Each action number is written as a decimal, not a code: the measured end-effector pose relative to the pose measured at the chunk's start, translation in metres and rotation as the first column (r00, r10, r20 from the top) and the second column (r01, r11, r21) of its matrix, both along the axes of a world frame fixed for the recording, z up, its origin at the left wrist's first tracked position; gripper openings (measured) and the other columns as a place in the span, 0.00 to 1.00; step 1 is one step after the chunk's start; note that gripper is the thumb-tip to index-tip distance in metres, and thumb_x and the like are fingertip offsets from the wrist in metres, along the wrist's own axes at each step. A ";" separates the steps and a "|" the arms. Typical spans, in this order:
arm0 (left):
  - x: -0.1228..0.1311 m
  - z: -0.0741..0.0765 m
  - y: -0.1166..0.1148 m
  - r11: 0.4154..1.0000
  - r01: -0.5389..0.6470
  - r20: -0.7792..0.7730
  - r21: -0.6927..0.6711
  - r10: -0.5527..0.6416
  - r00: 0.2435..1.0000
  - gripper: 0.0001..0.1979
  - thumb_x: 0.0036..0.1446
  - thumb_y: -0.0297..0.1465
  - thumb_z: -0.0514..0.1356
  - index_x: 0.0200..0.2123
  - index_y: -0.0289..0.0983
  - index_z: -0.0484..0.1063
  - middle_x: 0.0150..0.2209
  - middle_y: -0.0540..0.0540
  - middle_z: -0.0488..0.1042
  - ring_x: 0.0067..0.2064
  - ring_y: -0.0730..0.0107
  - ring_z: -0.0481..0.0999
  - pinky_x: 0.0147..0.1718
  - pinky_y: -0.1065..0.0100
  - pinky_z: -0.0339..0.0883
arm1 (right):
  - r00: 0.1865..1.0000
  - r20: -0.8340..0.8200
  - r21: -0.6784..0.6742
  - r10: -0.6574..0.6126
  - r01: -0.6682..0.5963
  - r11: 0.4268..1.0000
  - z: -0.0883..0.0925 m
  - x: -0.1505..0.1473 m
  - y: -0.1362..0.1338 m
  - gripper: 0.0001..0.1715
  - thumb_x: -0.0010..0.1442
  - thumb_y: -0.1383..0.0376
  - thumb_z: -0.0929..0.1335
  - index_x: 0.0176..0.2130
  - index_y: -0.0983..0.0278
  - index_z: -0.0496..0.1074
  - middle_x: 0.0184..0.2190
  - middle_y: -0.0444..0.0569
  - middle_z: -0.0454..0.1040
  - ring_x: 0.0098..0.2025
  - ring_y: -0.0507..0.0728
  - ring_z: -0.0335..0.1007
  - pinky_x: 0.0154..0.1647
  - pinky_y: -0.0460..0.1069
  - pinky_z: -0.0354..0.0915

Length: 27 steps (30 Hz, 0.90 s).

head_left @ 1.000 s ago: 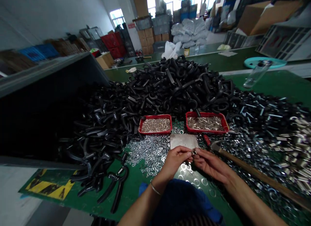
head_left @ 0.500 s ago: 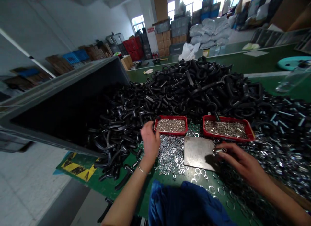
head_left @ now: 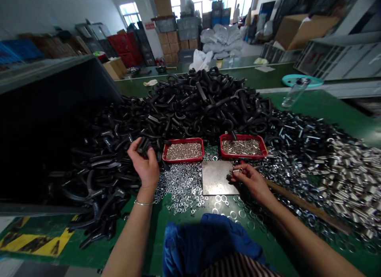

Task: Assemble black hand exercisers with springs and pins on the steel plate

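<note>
On the green surface (head_left: 333, 114), the right hand (head_left: 251, 181) pinches a small steel fastener (head_left: 236, 170) beside a steel plate (head_left: 216, 177); a slip could lose it among the loose washers (head_left: 181, 187). The left hand (head_left: 144, 168), open by the tray earlier, now grips a black plastic handle (head_left: 143, 146); tugging could slide the black heap (head_left: 208, 102).

A green tabletop (head_left: 324, 110) is heaped with black plastic handles (head_left: 202, 102) and strewn with loose steel washers (head_left: 181, 185); two red trays (head_left: 183, 150) and a steel plate (head_left: 216, 177) are laid on it.

Cardboard cartons (head_left: 172, 47) and white sacks (head_left: 218, 38) (piled high) stand far beyond a glass bottle (head_left: 294, 93)
</note>
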<state>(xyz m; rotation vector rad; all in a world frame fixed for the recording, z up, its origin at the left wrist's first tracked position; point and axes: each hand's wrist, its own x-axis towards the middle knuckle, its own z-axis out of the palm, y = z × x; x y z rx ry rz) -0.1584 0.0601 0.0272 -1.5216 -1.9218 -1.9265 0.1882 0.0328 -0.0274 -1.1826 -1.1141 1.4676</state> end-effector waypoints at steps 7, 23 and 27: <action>0.136 -0.033 -0.043 0.439 0.835 0.652 -0.333 -0.532 0.540 0.20 0.55 0.27 0.55 0.52 0.38 0.62 0.28 0.51 0.72 0.34 0.68 0.75 0.37 0.67 0.68 | 0.994 -0.096 -0.052 -0.049 0.044 0.998 0.007 -0.015 -0.017 0.23 0.54 0.51 0.75 0.42 0.60 0.68 0.38 0.48 0.77 0.40 0.57 0.78 0.45 0.55 0.73; 0.168 -0.027 -0.063 -0.077 0.997 0.937 -0.025 -0.348 -0.004 0.23 0.53 0.35 0.65 0.50 0.37 0.62 0.32 0.48 0.75 0.24 0.78 0.69 0.26 0.72 0.64 | 0.990 0.082 0.091 0.114 -0.121 0.988 0.016 -0.009 -0.011 0.15 0.59 0.51 0.71 0.40 0.59 0.73 0.37 0.46 0.74 0.39 0.57 0.70 0.41 0.52 0.67; 0.162 -0.025 -0.054 0.184 0.981 0.932 -0.062 -0.341 0.123 0.18 0.57 0.45 0.61 0.39 0.37 0.65 0.28 0.48 0.75 0.18 0.83 0.60 0.17 0.77 0.51 | 0.943 0.262 0.179 0.203 -0.255 0.950 0.021 -0.002 -0.007 0.13 0.63 0.54 0.68 0.44 0.58 0.71 0.38 0.47 0.74 0.39 0.58 0.70 0.41 0.53 0.67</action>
